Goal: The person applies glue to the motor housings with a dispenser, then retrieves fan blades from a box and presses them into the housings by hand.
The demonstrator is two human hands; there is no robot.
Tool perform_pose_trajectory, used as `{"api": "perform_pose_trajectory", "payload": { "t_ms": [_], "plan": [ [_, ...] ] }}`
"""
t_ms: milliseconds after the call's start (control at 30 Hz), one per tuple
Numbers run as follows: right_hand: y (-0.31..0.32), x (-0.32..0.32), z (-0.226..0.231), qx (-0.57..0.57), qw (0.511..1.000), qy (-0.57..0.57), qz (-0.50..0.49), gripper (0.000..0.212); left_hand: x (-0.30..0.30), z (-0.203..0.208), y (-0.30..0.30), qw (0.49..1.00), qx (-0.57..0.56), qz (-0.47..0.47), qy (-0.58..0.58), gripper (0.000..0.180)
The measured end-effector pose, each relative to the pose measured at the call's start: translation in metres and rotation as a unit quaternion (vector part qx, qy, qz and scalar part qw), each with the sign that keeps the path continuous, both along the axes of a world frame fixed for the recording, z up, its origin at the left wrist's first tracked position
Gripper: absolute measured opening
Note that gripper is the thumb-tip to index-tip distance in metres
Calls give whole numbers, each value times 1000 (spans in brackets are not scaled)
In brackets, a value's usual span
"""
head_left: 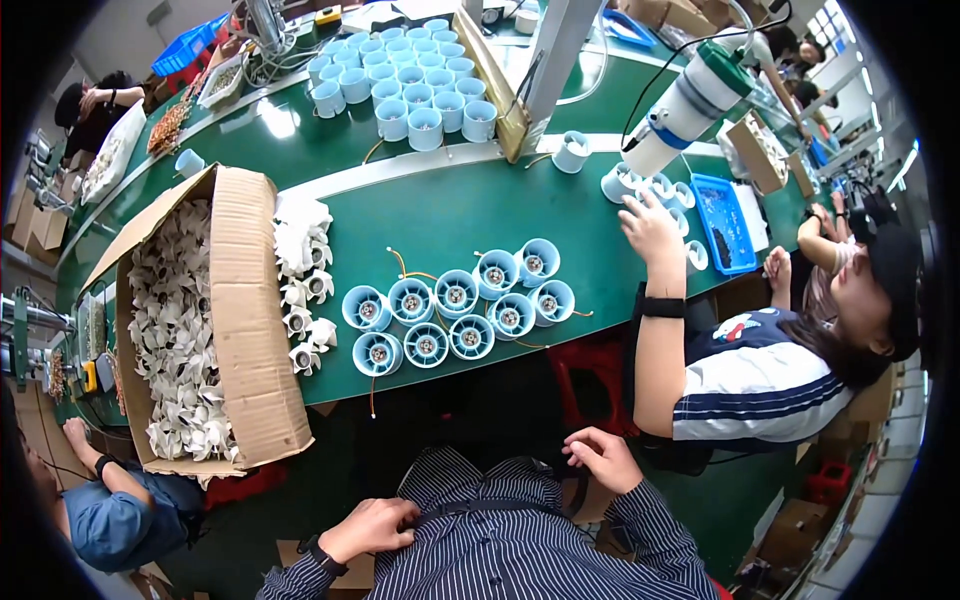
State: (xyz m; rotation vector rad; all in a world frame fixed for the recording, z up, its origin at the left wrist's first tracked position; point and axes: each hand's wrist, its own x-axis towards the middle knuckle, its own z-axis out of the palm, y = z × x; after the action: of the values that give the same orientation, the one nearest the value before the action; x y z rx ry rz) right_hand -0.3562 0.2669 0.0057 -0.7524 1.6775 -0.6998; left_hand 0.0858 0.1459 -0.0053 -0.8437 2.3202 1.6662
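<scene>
At my waist, my left hand (375, 528) lies against the striped shirt with its fingers curled closed, by the end of a thin black strap (490, 506). What those fingers hold, if anything, is hidden. My right hand (606, 460) hovers beside the shirt, below the table edge; its thumb and fingers are drawn together, and I cannot make out anything between them. Ahead on the green table (480, 215) stand two rows of light blue round fan housings (457, 292), with metal hubs facing up and thin wires trailing out. Neither hand touches them.
A cardboard box (250, 320) of white plastic parts (180, 340) stands left, with loose ones beside it. More blue cups (400, 75) crowd the far side. At right, a co-worker's hand (652, 228) reaches to cups under a white cylindrical device (685, 110), near a blue tray (724, 225).
</scene>
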Motion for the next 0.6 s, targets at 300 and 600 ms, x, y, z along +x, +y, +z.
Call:
{"api": "perform_pose_trajectory", "payload": {
  "t_ms": [300,600],
  "plan": [
    [-156,31,115,-292,929,190,124,14,-39,19,-36,980,-145,-134,-14,32],
    [-191,42,119,-381,800,449,113,32,-64,122,-86,901,-389,163,103,26]
  ]
}}
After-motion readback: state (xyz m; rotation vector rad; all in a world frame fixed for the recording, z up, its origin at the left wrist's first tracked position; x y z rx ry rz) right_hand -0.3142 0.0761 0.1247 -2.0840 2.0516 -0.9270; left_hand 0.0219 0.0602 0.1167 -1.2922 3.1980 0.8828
